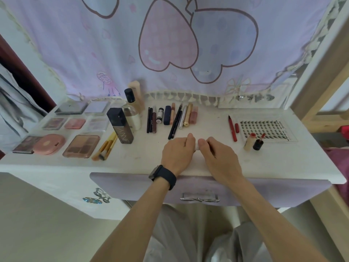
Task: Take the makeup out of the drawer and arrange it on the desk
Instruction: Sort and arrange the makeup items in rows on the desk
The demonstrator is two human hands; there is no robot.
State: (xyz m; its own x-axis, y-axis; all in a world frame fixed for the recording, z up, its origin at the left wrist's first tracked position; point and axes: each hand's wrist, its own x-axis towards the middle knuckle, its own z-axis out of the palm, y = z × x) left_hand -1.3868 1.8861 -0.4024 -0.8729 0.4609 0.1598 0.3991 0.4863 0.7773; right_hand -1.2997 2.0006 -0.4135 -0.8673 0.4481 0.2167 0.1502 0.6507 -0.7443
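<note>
A person's left hand [178,151] (the one with the dark wristwatch) and right hand [219,156] meet at the front middle of a white desk [143,148]. The fingers of both curl in to pinch a small white item [197,146] held between them, just above the desktop. It is too hidden to name.

Most of the job looks done. The lilac drawer [132,186] below the desk edge appears pushed in, and the makeup is already sorted into groups. Palettes lie in 3 rows at the left, among them a round pink compact [49,144] and a brown eyeshadow palette [81,146]. Brushes [105,146] lie beside a tall dark bottle [120,125]. A row of pencils and tubes [170,118] runs along the back middle. At the right, a lash tray [264,129] sits near a red liner pen [232,129], which lies uncapped.

By the look of it, what remains is to set down the white item and perhaps close the opened pieces at the right. Whether anything is left inside the drawer cannot be told.
</note>
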